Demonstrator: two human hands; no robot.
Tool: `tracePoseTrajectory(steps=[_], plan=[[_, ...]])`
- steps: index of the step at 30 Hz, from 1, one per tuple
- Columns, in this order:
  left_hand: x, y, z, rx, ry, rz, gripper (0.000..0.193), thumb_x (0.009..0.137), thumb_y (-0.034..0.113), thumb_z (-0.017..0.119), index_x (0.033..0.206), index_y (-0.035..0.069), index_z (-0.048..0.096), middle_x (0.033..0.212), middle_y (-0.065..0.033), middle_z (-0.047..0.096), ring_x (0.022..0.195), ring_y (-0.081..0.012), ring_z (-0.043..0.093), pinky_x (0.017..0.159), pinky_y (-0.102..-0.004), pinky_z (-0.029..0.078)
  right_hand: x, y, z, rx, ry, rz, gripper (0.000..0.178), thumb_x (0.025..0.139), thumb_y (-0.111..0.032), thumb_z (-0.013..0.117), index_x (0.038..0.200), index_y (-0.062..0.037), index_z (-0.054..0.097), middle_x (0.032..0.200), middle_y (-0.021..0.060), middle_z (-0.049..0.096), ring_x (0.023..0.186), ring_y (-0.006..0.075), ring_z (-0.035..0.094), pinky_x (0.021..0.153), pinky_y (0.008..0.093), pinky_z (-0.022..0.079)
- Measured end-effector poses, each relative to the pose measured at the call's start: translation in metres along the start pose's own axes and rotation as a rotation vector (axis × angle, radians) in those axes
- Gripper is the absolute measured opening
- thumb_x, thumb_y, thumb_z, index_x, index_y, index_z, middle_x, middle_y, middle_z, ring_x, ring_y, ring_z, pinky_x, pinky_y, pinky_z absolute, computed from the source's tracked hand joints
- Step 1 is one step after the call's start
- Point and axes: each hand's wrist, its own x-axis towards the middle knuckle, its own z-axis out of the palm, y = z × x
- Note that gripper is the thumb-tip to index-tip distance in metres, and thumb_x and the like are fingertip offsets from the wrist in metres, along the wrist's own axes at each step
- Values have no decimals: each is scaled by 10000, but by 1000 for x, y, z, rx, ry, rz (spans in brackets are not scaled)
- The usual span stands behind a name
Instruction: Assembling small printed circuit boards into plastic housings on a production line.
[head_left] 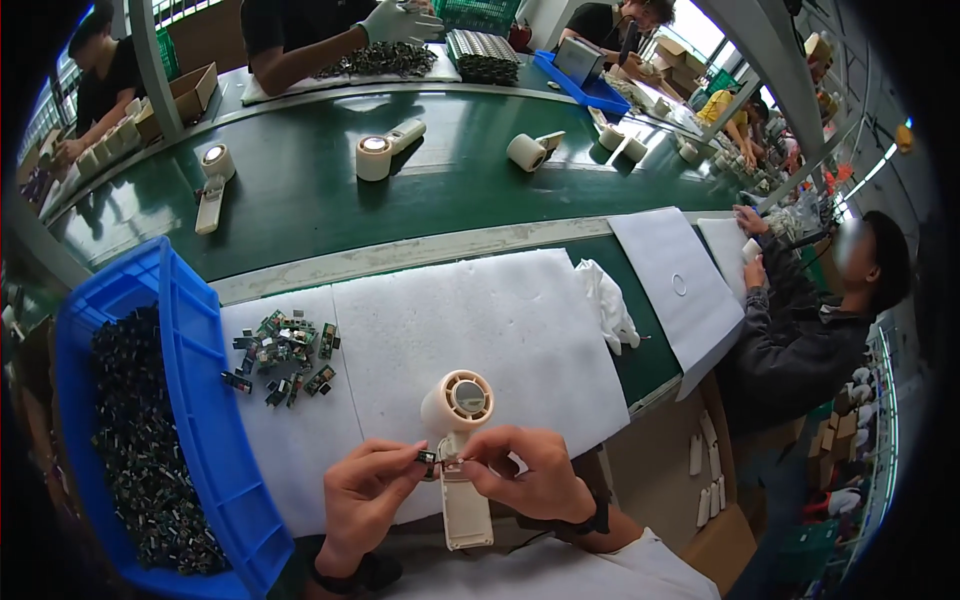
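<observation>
A cream handheld fan with a round head and a handle whose inside is exposed lies in front of me on the white foam sheet's near edge. To the left of its handle, my left hand pinches a small green circuit board between thumb and fingertips. My right hand is closed over the top of the handle, thumb and fingers pinched together just below the fan head. What those fingertips hold is too small to make out. The two hands' fingertips almost meet.
Left of the foam sheet stands a blue bin full of circuit boards, beside a loose pile of boards. White gloves lie at the right. Several fans, one a white fan, rest on the green conveyor. Co-workers sit around it.
</observation>
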Motion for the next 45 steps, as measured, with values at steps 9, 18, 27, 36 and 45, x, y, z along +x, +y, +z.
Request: tracePoseTrajectory(steps=[9, 18, 27, 36, 45], plan=[[-1, -2, 1, 3, 8, 7, 308, 907, -137, 662, 1193, -35, 714, 1155, -147, 656, 1010, -187, 682, 891, -280, 565, 5, 1, 12, 9, 0, -213, 225, 875, -22, 763, 1079, -65, 680, 973, 50, 710, 640, 126, 610, 562, 264, 513], [0, 2, 2, 5, -8, 4, 309, 911, -137, 657, 1201, -42, 706, 1161, -146, 654, 1030, -190, 680, 900, -276, 564, 4, 0, 11, 76, -100, -150, 247, 848, 6, 776, 1062, -96, 708, 1023, 45, 753, 606, 132, 618, 544, 252, 512], [-1, 1, 1, -7, -10, -19, 313, 908, -141, 656, 1202, -44, 705, 1156, -145, 651, 1028, -190, 685, 901, -276, 568, 5, -2, 11, 65, -125, -160, 246, 840, 0, 787, 1059, -93, 724, 965, 39, 756, 580, 111, 603, 524, 235, 486], [-1, -2, 2, 13, -15, -8, 307, 909, -136, 659, 1197, -42, 708, 1153, -150, 651, 1018, -196, 690, 899, -280, 573, 2, -5, 9, 30, 37, -87, 232, 837, -29, 794, 1050, -95, 729, 904, 30, 752, 544, 86, 583, 474, 224, 460], [1, 0, 5, 72, -32, 48, 310, 903, -140, 664, 1191, -38, 712, 1149, -154, 656, 1017, -209, 694, 904, -296, 585, 4, 4, 10, -156, 120, -138, 234, 859, -43, 771, 1081, -96, 721, 873, 45, 744, 548, 103, 615, 502, 243, 504]])
